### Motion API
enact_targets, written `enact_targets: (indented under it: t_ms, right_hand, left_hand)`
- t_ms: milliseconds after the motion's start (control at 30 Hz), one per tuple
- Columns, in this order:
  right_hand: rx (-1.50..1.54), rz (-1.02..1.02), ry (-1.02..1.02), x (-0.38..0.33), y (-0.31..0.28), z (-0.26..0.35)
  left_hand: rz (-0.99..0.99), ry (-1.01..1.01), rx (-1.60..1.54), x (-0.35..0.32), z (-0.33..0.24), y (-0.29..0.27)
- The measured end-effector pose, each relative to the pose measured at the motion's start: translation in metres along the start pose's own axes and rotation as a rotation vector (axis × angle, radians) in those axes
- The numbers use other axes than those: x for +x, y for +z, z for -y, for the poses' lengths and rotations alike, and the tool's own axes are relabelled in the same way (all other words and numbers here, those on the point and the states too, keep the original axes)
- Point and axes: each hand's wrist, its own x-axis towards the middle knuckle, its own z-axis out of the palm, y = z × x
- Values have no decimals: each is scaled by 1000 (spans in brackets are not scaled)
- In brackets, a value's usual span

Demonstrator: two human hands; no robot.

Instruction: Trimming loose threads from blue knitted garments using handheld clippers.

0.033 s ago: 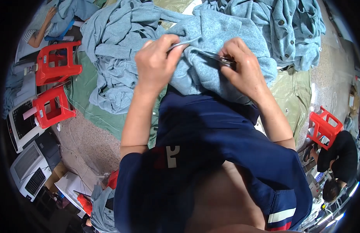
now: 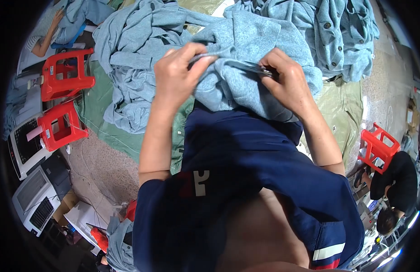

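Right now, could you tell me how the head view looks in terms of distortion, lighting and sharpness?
In the head view, fisheye bending curves the edges and leaves a black rim; lighting is even and soft, with a bright glare spot at the lower right; the left hand, right hand and light-blue knitted garment are fairly sharp, while the red stools near the rim look stretched.

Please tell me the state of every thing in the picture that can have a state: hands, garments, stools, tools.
Left hand: closed, pinching an edge of the light blue knit garment.
Right hand: closed on small metal snips, resting on the same garment.
Light blue knit garment: bunched, edge pulled taut between the hands.
Buttoned cardigans: piled loosely, crumpled.
Red plastic stools: upright, unoccupied.
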Motion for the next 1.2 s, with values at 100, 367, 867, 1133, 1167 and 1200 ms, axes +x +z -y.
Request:
enact_targets:
  t_ms: [100, 367, 867, 1133, 1167, 1200]
  right_hand:
    - [-69, -35, 29, -9, -12, -20]
    - [154, -143, 153, -19, -33, -33]
    - [-104, -621, -339, 18, -40, -1]
    - [76, -414, -756, 12, 5, 50]
    - [32, -458, -750, 14, 8, 49]
    - [31, -458, -751, 12, 9, 48]
  left_hand:
    - [338, -414, -323, -15, 26, -25]
    - [492, -562, -628, -29, 35, -61]
    - [382, -570, -1127, 1, -14, -55]
    - [181, -720, -1461, 13, -64, -26]
    - [135, -708, -1321, 11, -67, -23]
    - [134, -706, -1321, 9, -68, -21]
